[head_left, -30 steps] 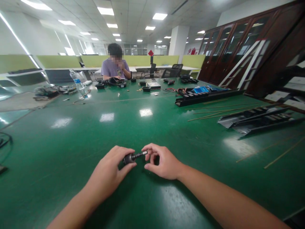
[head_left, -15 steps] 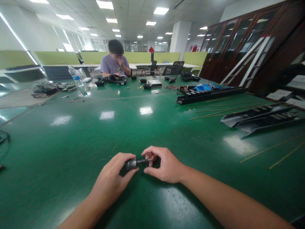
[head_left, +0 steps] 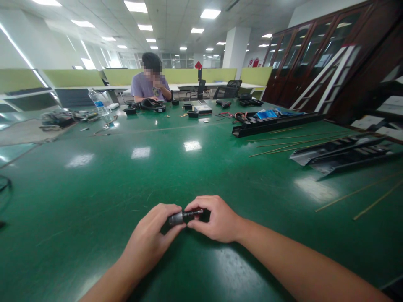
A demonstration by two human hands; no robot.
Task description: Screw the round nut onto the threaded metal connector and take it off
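Note:
Near the front of the green table, my left hand (head_left: 157, 228) grips a dark metal cylinder with a sprung shaft (head_left: 176, 219) by its thick body, thumb below and fingers above. The part lies nearly level, its thin shaft and coil pointing right. My right hand (head_left: 217, 218) is curled around the shaft side, index finger and thumb closed in at the front end of the body. The shaft's tip shows between these fingers; the exact contact of the right fingertips is partly hidden.
Across the green table (head_left: 151, 176) a person (head_left: 147, 86) sits among black parts. A water bottle (head_left: 99, 105) stands far left. Black metal channels (head_left: 277, 123), more channels (head_left: 340, 157) and thin brass-coloured rods (head_left: 283, 147) lie right. A stepladder (head_left: 327, 79) leans behind.
My right hand has moved left and closed in around the shaft, where its thumb and fingers were apart before. My left hand and the part have shifted slightly right.

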